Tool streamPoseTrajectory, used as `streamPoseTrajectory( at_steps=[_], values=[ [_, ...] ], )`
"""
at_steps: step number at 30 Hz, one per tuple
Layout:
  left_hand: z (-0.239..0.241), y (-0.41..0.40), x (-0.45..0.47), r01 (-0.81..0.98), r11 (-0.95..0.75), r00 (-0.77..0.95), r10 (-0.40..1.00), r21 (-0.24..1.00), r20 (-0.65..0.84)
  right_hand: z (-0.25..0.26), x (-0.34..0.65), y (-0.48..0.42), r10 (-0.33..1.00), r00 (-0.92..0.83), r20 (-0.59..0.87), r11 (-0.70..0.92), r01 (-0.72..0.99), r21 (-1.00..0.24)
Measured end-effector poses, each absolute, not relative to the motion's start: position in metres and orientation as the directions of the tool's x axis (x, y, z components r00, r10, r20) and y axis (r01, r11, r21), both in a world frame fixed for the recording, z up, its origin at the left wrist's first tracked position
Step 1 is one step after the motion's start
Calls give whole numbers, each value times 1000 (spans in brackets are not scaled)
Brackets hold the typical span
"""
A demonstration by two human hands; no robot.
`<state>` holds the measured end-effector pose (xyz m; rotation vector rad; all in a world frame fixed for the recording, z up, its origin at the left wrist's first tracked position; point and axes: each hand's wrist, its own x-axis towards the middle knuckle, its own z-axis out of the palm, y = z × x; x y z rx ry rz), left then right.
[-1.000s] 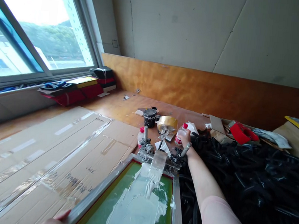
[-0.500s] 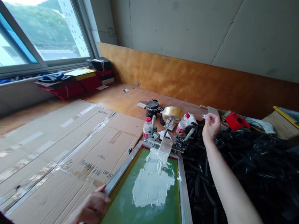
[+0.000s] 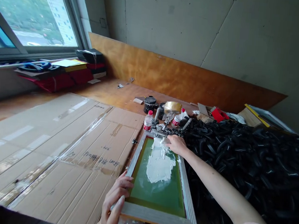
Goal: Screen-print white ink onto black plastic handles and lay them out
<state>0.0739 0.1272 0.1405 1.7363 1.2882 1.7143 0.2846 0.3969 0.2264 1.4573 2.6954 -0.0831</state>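
Note:
A metal-framed printing screen (image 3: 188, 209) with green mesh lies in front of me, a white patch of paste (image 3: 160, 163) spread over its far half. My left hand (image 3: 114, 201) grips the frame's near left corner, fingers curled over the edge. My right hand (image 3: 176, 144) reaches to the far end of the screen and closes on the squeegee (image 3: 163, 141) that rests in the paste. A dirty clamp hinge (image 3: 163, 129) holds the screen's far edge.
Taped flat cardboard (image 3: 57, 145) covers the table to the left. A heap of black tube pieces (image 3: 245, 158) fills the right. Behind the clamp stand two small bottles (image 3: 148, 121), a black tin (image 3: 150, 104), a tape roll (image 3: 172, 107) and a red tape dispenser (image 3: 219, 115).
My right hand came back from the far clutter and dropped onto the squeegee on the screen. The screen now lies lower and flatter. My left hand stays on the frame's corner.

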Motion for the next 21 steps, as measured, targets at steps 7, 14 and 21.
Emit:
streamPoseTrajectory(
  at_steps=[7, 14, 21],
  values=[
    [139, 126, 72, 333, -530, -134, 792, 780, 596, 225, 264, 379, 843, -539, 1, 539, 842, -18],
    [143, 128, 72, 338, -544, -112, 787, 768, 607, 217, 271, 374, 800, -600, -10, 598, 799, -64],
    [145, 128, 73, 347, -540, -111, 788, 767, 605, 210, 265, 373, 824, -564, 41, 566, 821, -73]
  ],
)
